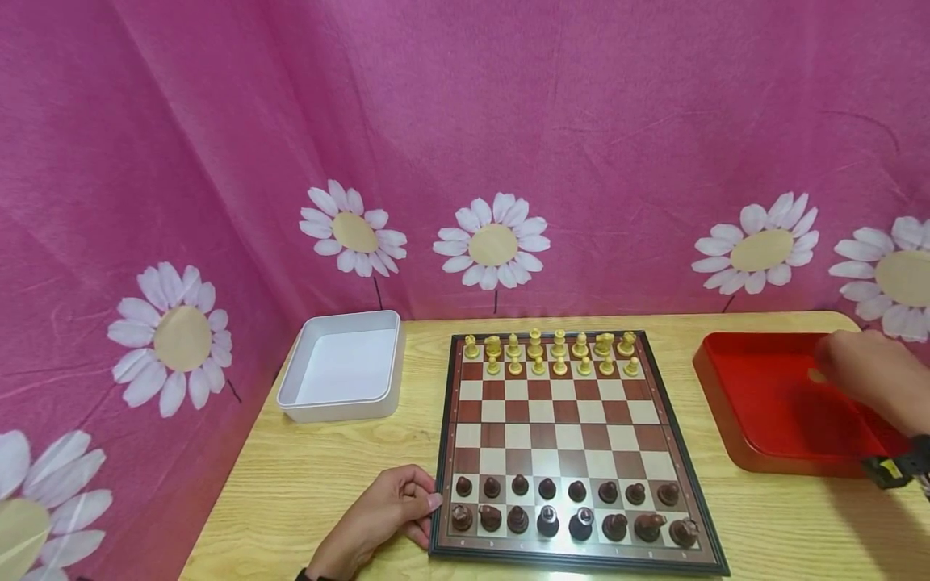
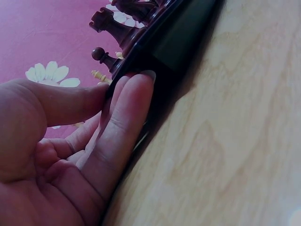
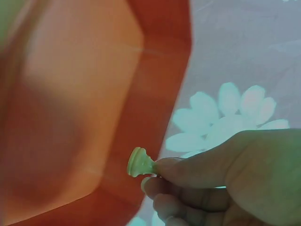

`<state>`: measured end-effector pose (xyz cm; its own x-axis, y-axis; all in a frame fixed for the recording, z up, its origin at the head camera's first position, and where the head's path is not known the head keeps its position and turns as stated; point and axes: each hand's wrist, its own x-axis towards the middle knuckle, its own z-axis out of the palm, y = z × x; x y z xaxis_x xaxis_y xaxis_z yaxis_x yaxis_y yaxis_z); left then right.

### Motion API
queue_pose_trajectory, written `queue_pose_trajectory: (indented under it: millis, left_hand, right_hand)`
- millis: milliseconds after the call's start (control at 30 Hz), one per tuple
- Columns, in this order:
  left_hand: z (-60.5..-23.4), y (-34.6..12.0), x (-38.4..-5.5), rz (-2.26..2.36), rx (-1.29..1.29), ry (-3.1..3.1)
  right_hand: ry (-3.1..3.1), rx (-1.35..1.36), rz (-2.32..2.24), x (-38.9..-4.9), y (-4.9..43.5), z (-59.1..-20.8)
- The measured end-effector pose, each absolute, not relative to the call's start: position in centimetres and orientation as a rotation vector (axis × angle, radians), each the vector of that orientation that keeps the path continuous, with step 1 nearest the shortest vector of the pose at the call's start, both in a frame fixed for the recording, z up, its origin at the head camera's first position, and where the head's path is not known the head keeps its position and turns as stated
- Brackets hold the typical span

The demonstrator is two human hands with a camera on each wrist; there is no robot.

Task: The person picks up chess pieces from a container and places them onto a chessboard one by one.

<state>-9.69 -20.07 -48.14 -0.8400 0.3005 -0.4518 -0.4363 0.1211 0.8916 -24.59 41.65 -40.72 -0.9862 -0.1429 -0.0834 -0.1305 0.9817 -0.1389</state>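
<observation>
My left hand [image 1: 392,510] holds the left edge of a chessboard [image 1: 552,413] near its front corner. In the left wrist view, the thumb lies on top and the fingers [image 2: 123,108] reach under the dark rim. Over the red tray [image 1: 763,464], at the right, is my right hand [image 1: 875,373], blurred in the head view. Between thumb and fingertips it pinches a pale yellow chess pawn [image 3: 140,162], base pointing outward; the fingers hide its top. Yellow pieces [image 1: 559,343] stand in two rows at the board's far side. Dark brown pieces [image 1: 548,520] fill two rows at the near side.
A white tray [image 1: 395,363] sits at the back left of the wooden table [image 1: 349,448]. Behind the table hangs a pink cloth [image 1: 617,145] with daisies. The red tray's raised walls stand to the right of the board.
</observation>
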Motion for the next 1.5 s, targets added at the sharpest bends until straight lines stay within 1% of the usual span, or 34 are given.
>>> queue_pose_trajectory:
  millis: [133, 700, 1200, 1367, 1500]
  left_hand:
    - [-48.2, -20.1, -9.7, 1.770, -0.129, 1.866]
    - [-48.3, -20.2, -9.6, 1.771, -0.128, 1.867]
    - [-48.4, -20.2, -9.9, 1.766, -0.128, 1.869]
    - [-48.3, -20.0, -9.8, 1.767, -0.127, 1.863]
    - [-48.4, -20.1, -9.8, 1.758, -0.130, 1.868]
  right_hand:
    - [3.117, -0.283, -0.192, -24.4, 40.5, -39.8]
    - [3.219, -0.383, -0.198, -22.6, 36.9, -38.2]
    - [3.388, -0.641, -0.188, -21.9, 34.9, -37.5]
    - [3.467, -0.819, -0.117, -21.7, 34.5, -37.5]
    - [3.475, -0.842, -0.110, -21.2, 34.2, -37.4]
